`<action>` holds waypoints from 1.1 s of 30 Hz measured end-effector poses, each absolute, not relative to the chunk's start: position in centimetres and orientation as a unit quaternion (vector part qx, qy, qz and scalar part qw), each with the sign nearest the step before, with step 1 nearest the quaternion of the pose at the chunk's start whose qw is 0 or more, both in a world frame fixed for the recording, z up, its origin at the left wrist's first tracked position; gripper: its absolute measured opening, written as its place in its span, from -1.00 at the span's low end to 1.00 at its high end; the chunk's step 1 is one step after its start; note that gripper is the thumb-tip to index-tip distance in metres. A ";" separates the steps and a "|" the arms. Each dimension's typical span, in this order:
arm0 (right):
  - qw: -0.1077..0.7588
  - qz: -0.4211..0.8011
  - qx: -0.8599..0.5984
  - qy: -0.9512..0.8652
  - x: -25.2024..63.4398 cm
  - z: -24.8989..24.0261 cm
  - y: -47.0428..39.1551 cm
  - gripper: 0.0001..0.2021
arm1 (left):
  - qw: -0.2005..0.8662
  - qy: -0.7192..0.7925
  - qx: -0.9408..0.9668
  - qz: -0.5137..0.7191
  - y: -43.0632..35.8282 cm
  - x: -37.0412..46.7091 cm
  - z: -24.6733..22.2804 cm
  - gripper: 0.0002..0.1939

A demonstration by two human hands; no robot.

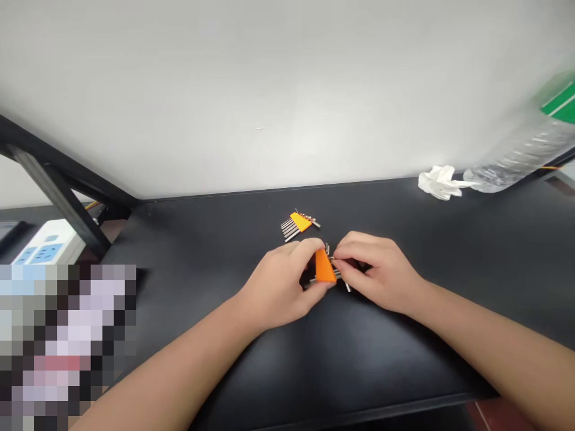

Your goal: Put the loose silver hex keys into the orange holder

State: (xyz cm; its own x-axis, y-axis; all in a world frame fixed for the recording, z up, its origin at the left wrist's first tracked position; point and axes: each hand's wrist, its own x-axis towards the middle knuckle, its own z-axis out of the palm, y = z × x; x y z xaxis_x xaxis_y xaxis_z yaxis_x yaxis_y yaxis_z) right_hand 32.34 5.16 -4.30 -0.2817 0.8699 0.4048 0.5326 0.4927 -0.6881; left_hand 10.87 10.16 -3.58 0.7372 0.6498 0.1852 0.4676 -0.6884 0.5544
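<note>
My left hand (pixel 290 278) grips an orange holder (pixel 325 267) by its top and bottom edges, between thumb and fingers. Thin metal keys stick out of the holder on both sides. On its right, my right hand (pixel 375 263) pinches one of the metal pieces (pixel 333 258) between thumb and fingertips. A loose-looking metal key (pixel 348 287) angles down below the right fingertips. Behind the hands, a second orange holder (pixel 301 222) lies on the black table (pixel 202 239) with several metal keys through it.
A crumpled white tissue (pixel 441 182) and a clear plastic bottle (pixel 516 155) with a green label stand at the back right, against the pale wall. On the left are a black metal frame (pixel 58 179), a white power strip (pixel 49 242) and a pixelated area.
</note>
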 end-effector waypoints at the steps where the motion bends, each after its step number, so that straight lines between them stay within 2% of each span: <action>1: 0.395 0.220 -0.465 -0.761 32.4 -4.2 5.1 -0.84 | 0.225 0.315 0.903 0.188 10.3 10.8 -3.7 -0.74; 6: 0.412 0.279 -0.549 -0.671 33.3 -3.9 5.5 -0.83 | 0.134 0.371 0.897 0.200 11.7 10.1 -4.4 -0.69; 9: 0.346 0.291 -0.588 -0.671 34.2 -4.0 6.1 -0.81 | 0.128 0.405 0.882 0.204 12.2 9.7 -4.5 -0.58; 12: 0.255 0.230 -0.604 -0.719 35.1 -4.3 6.4 -0.72 | 0.126 0.413 0.876 0.214 12.3 9.5 -4.4 -0.54; 15: 0.223 0.161 -0.620 -0.735 35.7 -4.4 6.3 -0.71 | 0.121 0.413 0.877 0.213 12.1 9.6 -4.2 -0.55; 18: 0.239 0.141 -0.586 -0.761 35.8 -4.5 6.0 -0.94 | 0.115 0.410 0.881 0.204 11.8 9.8 -4.0 -0.56; 21: 0.220 0.137 -0.532 -0.806 35.4 -4.5 5.7 -0.78 | 0.123 0.409 0.885 0.187 11.5 10.0 -3.6 -0.60; 25: 0.181 0.145 -0.510 -0.828 34.6 -4.3 5.3 -0.82 | 0.140 0.412 0.884 0.172 11.2 10.2 -3.2 -0.77; 28: 0.238 0.142 -0.499 -0.821 34.0 -4.0 5.0 -0.83 | 0.147 0.395 0.890 0.173 11.0 10.4 -3.1 -0.85; 33: 0.349 0.136 -0.441 -0.815 33.3 -4.2 5.0 -0.84 | 0.179 0.323 0.915 0.161 10.3 10.8 -3.0 -0.81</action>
